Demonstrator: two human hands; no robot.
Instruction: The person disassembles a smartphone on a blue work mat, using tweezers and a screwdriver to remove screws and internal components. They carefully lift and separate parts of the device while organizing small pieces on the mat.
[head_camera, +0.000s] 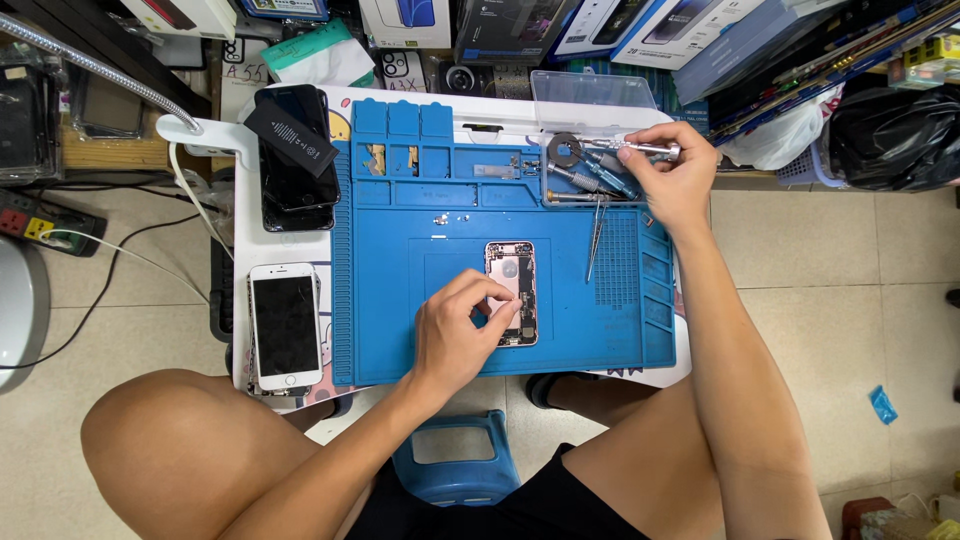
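Beige tile floor (820, 300), blue stool (455, 470)
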